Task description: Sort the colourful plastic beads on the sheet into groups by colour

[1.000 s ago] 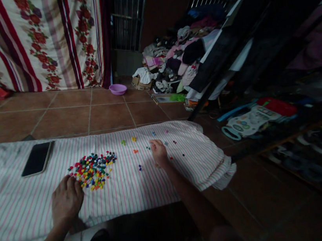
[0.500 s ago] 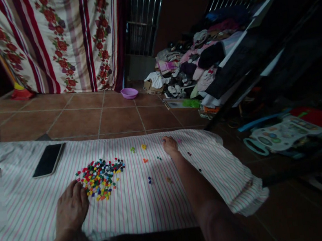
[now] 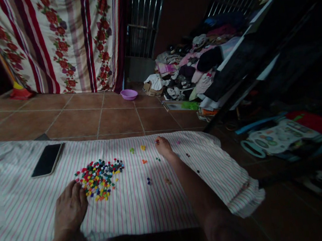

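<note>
A heap of small multicoloured pieces (image 3: 97, 180) lies on the striped cloth (image 3: 126, 216). My left hand (image 3: 70, 206) rests at the heap's left edge, palm down, its fingers close together; anything under them is hidden. Farther right, my right hand (image 3: 163, 145) is over the cloth's far side, its fingers pinched around something too small to name. Small sorted groups lie around it: green (image 3: 132, 150), yellow (image 3: 143, 148), orange (image 3: 144, 161), dark green (image 3: 158, 159), dark blue (image 3: 149, 181), tan (image 3: 168, 180) and pink (image 3: 178, 142).
A phone (image 3: 47, 160) lies at the left on the cloth. Beyond, a purple basin (image 3: 129, 94) stands on the tiled floor near a floral curtain (image 3: 63, 42). Clothes (image 3: 194, 60) are piled at the back right. A toy panel (image 3: 276, 137) is at the right.
My right hand has moved a little to the left, toward the yellow group. My left hand has stayed beside the heap. The camera view has shifted slightly.
</note>
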Available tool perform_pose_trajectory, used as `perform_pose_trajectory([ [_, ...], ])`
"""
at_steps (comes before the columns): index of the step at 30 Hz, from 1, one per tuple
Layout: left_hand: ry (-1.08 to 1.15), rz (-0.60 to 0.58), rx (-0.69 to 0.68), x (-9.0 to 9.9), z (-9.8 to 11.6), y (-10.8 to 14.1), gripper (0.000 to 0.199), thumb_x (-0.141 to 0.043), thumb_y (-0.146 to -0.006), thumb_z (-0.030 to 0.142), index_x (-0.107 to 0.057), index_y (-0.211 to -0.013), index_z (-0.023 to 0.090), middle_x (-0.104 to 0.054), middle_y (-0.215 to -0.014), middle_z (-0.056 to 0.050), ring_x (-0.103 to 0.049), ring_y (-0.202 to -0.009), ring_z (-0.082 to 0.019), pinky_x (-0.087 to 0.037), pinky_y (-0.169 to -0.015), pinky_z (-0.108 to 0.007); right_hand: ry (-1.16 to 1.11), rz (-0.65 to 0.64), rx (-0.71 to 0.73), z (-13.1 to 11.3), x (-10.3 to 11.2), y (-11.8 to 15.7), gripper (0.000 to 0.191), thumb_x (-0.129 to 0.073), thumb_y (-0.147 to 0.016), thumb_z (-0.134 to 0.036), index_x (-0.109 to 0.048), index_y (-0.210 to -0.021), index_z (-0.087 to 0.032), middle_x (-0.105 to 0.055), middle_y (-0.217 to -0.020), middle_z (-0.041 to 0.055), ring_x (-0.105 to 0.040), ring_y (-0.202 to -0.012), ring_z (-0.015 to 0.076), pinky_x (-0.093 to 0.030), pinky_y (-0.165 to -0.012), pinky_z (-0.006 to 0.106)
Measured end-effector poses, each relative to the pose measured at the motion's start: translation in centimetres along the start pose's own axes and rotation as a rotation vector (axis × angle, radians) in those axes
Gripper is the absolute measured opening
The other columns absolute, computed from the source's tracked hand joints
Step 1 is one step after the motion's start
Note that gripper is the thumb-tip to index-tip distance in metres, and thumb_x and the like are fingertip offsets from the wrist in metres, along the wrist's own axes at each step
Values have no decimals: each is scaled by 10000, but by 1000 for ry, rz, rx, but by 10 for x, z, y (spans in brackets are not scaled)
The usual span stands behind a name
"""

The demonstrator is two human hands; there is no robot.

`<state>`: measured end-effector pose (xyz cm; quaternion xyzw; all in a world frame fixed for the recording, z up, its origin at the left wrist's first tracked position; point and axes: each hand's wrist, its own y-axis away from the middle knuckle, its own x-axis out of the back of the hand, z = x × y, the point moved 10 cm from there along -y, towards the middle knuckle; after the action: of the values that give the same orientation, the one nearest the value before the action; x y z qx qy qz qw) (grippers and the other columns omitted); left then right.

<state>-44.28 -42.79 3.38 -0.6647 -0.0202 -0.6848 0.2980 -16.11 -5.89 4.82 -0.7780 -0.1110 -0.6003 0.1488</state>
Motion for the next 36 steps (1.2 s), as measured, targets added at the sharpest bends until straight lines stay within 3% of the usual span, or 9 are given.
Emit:
perform_pose_trajectory([
  [7,13,14,33,-1,-3,1,364,-256,-935,338,-544,-1079,170,-602,-1241,-138,-539,-1206,-264,-443,-903,-404,-4,-42,-19,-5,-18,9,231,-488,-892,-102,-665,-1025,-167,-644,-1056,99,-605,-967,165,-412,-840,240],
  [24,71,67,-13,7,2,1,318,-330,-890,328,-583,-1025,190,-627,-1156,-120,-538,-1161,-260,-440,-898,-401,29,-145,-76,-3,-18,10,237,-512,-938,-213,-640,-1137,-222,-601,-1138,75,-588,-1016,154,-398,-861,223],
  [33,33,71,9,3,-1,2,345,-303,-899,331,-567,-1058,176,-629,-1178,-131,-554,-1152,-270,-439,-889,-404,29,-131,-52,-3,-17,9,239,-437,-961,-171,-639,-1084,-204,-588,-1169,79,-583,-1022,147,-396,-848,221],
  [36,8,61,-9,1,0,2,349,-285,-911,328,-565,-1049,169,-629,-1189,-134,-553,-1165,-271,-439,-889,-401,34,-128,-71,-1,-19,8,262,-435,-957,-160,-613,-1145,-204,-591,-1162,93,-588,-1025,160,-400,-847,233],
])
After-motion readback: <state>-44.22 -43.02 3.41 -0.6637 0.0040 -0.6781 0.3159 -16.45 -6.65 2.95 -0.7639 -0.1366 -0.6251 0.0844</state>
